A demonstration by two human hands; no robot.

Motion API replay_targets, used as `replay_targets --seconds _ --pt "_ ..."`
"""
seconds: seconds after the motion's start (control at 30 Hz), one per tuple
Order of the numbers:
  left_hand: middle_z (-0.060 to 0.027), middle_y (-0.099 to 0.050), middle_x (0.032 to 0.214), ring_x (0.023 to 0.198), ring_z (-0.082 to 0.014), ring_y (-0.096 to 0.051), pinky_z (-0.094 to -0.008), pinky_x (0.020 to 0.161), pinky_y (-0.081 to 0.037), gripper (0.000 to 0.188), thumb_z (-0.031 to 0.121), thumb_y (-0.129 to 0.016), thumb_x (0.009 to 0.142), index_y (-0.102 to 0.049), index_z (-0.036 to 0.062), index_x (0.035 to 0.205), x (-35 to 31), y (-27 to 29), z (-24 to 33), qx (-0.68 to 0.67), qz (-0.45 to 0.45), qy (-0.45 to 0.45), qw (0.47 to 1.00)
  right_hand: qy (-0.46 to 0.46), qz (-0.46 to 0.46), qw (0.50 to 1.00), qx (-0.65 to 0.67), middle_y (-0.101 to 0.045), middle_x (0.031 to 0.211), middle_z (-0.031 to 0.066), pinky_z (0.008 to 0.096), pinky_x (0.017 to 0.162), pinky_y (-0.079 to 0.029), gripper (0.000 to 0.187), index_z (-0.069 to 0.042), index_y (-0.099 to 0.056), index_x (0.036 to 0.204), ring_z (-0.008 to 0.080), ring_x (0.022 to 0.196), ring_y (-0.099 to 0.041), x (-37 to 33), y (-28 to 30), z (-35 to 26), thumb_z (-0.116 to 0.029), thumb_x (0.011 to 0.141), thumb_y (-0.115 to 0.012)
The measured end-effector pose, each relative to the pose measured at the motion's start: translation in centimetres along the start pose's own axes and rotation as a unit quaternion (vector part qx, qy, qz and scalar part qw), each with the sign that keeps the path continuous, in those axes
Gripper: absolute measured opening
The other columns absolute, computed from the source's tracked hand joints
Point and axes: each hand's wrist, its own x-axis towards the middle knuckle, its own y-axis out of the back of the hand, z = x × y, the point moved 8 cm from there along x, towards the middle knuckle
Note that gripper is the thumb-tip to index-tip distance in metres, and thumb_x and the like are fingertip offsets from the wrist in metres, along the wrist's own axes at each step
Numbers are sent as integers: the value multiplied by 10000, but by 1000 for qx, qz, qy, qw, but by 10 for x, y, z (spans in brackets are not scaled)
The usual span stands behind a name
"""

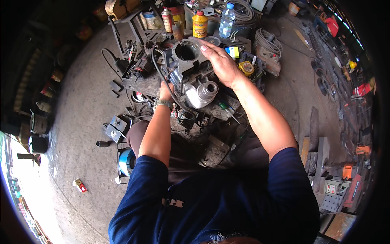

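Note:
A partly dismantled power tool [197, 94] with a bare grey metal body and a stepped round nose stands in front of me on a cluttered low bench. Above the nose, a round metal housing [187, 51] shows a dark open bore. My right hand [221, 63] lies flat along the right side of this housing, fingers stretched out and thumb near its rim. My left hand [165, 90] reaches in at the tool's left side, beside a black cable [162, 77]; its fingers are hidden. A green-handled screwdriver [228, 110] lies right of the nose.
A yellow bottle [199, 25], a clear water bottle [226, 21] and a spray can [167, 20] stand behind the tool. To its right are a yellow tape measure [246, 68] and coiled cable [268, 44]. A metal block [117, 128] and a short pipe [102, 143] lie at left.

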Motion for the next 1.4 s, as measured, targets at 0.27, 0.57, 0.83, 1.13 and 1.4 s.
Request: replay_targets --seconds 0.27,0.57,0.83,1.13,1.4 --pt "-99 -717 1192 1044 -197 -684 -354 861 -545 484 271 -725 940 -605 70 1364 -31 -12 30 41 27 49 998 1 -88 989 -118 -666 1275 65 282 1056 -443 394 22 -615 1356 111 1180 -582 4 -18 -28 -227 1065 -521" --pt "-96 -718 1186 1051 -195 -683 -363 874 -546 469 257 -730 931 -613 75 1348 -32 -46 56 -79 -32 42 995 -16 -91 947 -308 -756 951 198 405 852 -554 485 6 -732 1063 301 927 -741 15 -35 -39 -431 1060 -522" --pt "-93 -718 1181 1058 -194 -683 -370 885 -547 457 245 -734 923 -620 80 1333 -37 -44 43 -85 -25 50 995 34 -56 930 -363 -750 1144 171 381 953 -530 475 -16 -688 1251 289 1113 -711 19 -37 -42 -431 1059 -559" --pt "-89 -719 1176 1066 -192 -682 -379 897 -549 443 232 -740 914 -627 85 1317 -1 -30 21 9 -6 24 1000 46 -45 950 -306 -698 902 0 289 897 -495 535 0 -701 1213 82 908 -592 51 11 -10 -476 1091 -493" --pt "-73 -711 1129 1056 -220 -673 -393 903 -552 331 251 -723 922 -661 84 1201 -31 -67 24 -159 -71 82 981 43 -40 952 -299 -771 1057 154 345 908 -551 472 -33 -713 1224 220 996 -732 25 9 -19 -445 1064 -548"
